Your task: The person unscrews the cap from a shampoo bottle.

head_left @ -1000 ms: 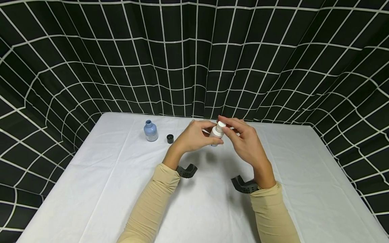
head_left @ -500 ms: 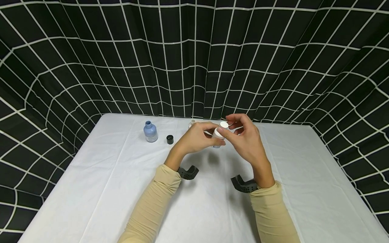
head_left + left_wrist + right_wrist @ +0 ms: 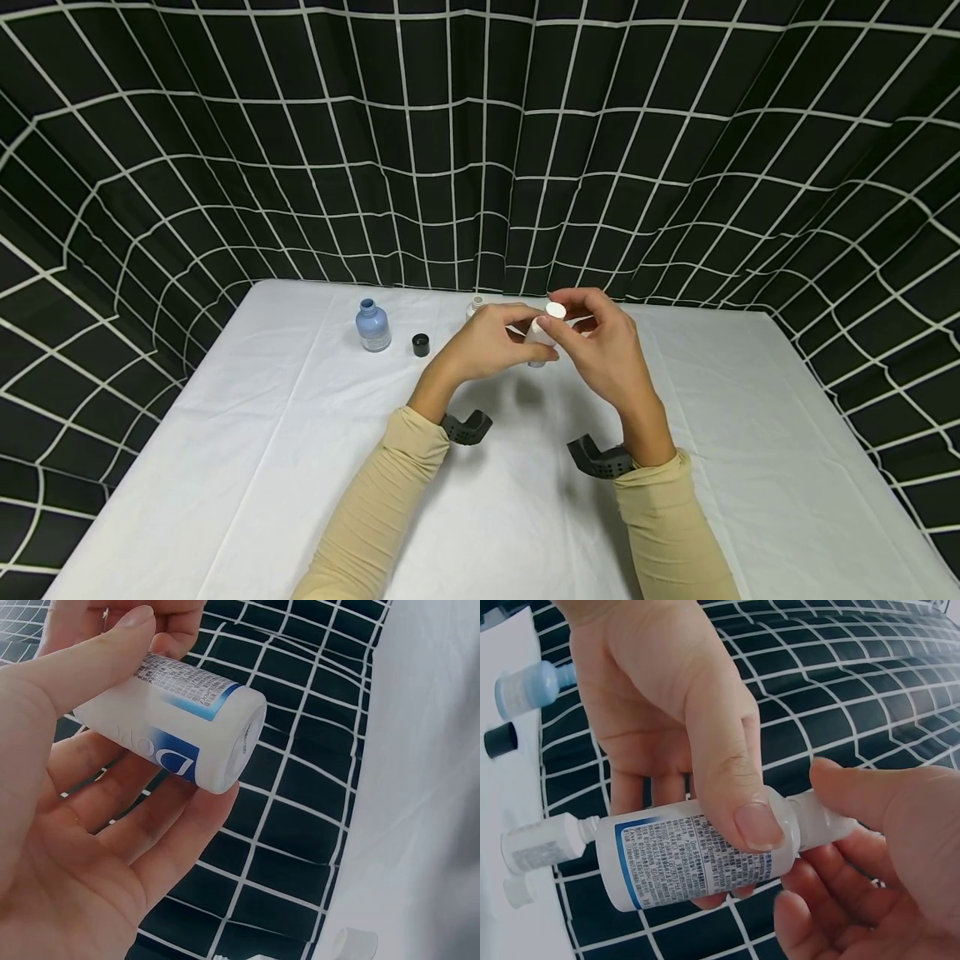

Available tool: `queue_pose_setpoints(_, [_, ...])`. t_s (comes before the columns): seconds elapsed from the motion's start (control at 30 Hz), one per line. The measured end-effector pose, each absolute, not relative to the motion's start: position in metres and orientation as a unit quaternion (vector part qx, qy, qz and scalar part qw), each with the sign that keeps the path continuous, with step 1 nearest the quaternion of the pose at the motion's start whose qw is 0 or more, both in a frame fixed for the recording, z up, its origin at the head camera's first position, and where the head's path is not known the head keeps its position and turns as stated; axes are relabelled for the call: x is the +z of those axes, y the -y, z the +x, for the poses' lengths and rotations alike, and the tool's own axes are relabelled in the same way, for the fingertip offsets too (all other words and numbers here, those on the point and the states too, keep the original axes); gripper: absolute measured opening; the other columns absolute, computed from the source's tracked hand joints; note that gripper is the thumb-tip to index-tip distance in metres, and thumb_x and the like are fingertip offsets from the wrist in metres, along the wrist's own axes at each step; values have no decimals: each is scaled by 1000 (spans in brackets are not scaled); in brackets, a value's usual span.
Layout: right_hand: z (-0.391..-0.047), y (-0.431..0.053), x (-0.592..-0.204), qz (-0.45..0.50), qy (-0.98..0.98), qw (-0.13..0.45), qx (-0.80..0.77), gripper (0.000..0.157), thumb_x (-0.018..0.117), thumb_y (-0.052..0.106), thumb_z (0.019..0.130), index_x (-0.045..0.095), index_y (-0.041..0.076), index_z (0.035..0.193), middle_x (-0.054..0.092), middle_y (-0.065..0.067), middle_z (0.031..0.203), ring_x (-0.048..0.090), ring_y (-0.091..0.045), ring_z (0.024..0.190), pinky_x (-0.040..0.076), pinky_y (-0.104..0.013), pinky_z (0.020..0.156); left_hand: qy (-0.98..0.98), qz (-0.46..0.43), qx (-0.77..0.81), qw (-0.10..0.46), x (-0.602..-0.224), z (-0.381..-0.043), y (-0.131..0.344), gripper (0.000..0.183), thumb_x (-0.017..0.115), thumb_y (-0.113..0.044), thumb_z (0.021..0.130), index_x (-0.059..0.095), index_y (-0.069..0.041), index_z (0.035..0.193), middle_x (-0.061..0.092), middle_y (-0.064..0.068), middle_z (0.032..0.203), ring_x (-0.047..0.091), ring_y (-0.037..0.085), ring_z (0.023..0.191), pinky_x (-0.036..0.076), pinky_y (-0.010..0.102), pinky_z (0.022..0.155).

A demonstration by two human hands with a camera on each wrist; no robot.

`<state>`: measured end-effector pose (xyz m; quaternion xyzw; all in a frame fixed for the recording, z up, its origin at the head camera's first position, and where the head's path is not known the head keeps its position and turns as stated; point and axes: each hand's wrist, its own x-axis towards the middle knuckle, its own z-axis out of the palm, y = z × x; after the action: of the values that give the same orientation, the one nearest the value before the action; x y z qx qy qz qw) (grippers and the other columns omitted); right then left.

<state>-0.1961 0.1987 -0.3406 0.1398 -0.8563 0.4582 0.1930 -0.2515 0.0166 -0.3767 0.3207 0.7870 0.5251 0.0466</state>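
Note:
My left hand (image 3: 483,342) grips a small white bottle (image 3: 686,859) with a blue-edged printed label and holds it above the table. In the left wrist view the bottle's base faces outward, with the thumb on one side and fingers on the other. My right hand (image 3: 609,346) pinches the bottle's white cap (image 3: 555,310) between thumb and fingers. The cap sits on the bottle's neck, seen in the right wrist view. Behind my left hand stands another white bottle (image 3: 544,844), its neck uncapped, mostly hidden in the head view.
On the left of the white-covered table (image 3: 247,467) stands an uncapped blue bottle (image 3: 373,327). A black cap (image 3: 421,345) lies to its right. A loose white cap (image 3: 519,890) lies beside the standing white bottle. A black curtain with white grid lines (image 3: 450,150) hangs behind.
My right fingers came off the far side of the cap, then closed in on it again. Both hands shifted slightly right with the bottle, uncovering more of the standing white bottle.

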Motion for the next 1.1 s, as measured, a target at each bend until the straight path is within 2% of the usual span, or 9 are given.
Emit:
queue_pose_setpoints(0.17, [-196,-201,-340,182,855,181,451,29,66,18,100,70,13,128,71,-4,123,61,-3,104,50,-16,88,-784,315,533,44,-377,-252,-15,38,84,-35,84,74,-23,119,74,-6,110,71,12,96,60,24,83])
queue_pose_setpoints(0.27, [-195,-203,-339,192,854,167,453,30,62,18,103,69,17,132,71,-1,130,62,-6,107,50,-18,89,-785,313,533,43,-377,-252,-14,36,84,-35,85,74,-22,117,74,-5,108,72,12,94,61,24,82])
queue_pose_setpoints(0.43, [-194,-206,-337,176,854,147,467,37,67,26,100,65,22,136,68,5,136,67,-12,110,53,-21,85,-782,321,532,41,-376,-253,-14,38,83,-36,85,74,-25,120,73,-7,105,67,6,95,59,23,87])
queue_pose_setpoints(0.6, [-197,-205,-339,150,848,179,477,37,77,25,92,67,11,124,70,-3,118,64,-11,104,53,-18,82,-781,328,530,43,-376,-252,-16,38,84,-37,84,75,-27,119,73,-10,106,62,6,97,59,31,92])
queue_pose_setpoints(0.7, [-198,-203,-340,129,852,191,471,36,80,26,89,67,8,117,67,-4,106,62,-13,95,50,-15,75,-784,329,525,42,-376,-252,-17,37,84,-37,83,75,-27,117,73,-13,108,59,7,100,59,34,94])
queue_pose_setpoints(0.93, [-198,-201,-342,116,857,205,459,32,82,25,88,68,7,109,65,-3,97,59,-12,90,49,-15,73,-789,328,518,40,-377,-252,-17,37,84,-38,82,75,-28,116,72,-13,107,56,8,101,59,29,91])
queue_pose_setpoints(1.1, [-198,-201,-342,137,854,210,457,28,79,23,91,72,8,113,67,-4,99,61,-5,91,50,-15,75,-791,326,515,37,-377,-253,-16,38,84,-39,83,75,-29,118,71,-13,107,59,7,99,58,24,90])
